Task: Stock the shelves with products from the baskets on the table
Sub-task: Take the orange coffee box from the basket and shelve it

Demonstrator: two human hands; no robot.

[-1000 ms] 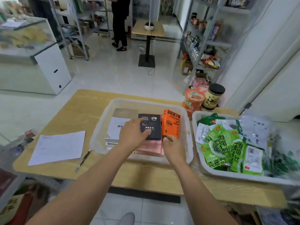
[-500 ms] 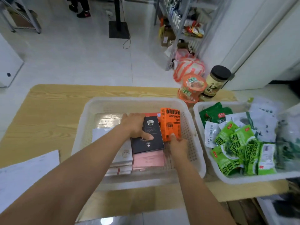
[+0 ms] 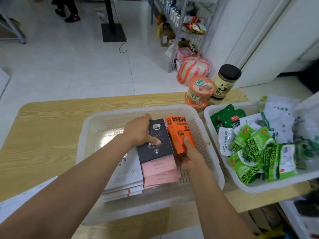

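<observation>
Two boxes in hand, neither yet clear of the left basket (image 3: 120,110) on the desk (image 3: 43,135).
The left hand (image 3: 139,130) has its grip clamped on the black box (image 3: 155,144), thumb on the face and fingers over the far edge. The right hand (image 3: 189,157) has its grip clamped on the near end of the orange box (image 3: 179,133), which stands tilted. That end-only hold could let the orange box pivot and drop. The black box lies on the pink boxes (image 3: 158,169) and may drag them askew as it lifts. The basket walls hem in both lifts. To the right sits a second basket (image 3: 207,114) of green packets (image 3: 255,152). At the desk's far right edge, noodle cups (image 3: 201,88) and a jar (image 3: 226,80) stand towards the shelf (image 3: 174,49), with bags (image 3: 195,68) on the floor at its foot.
</observation>
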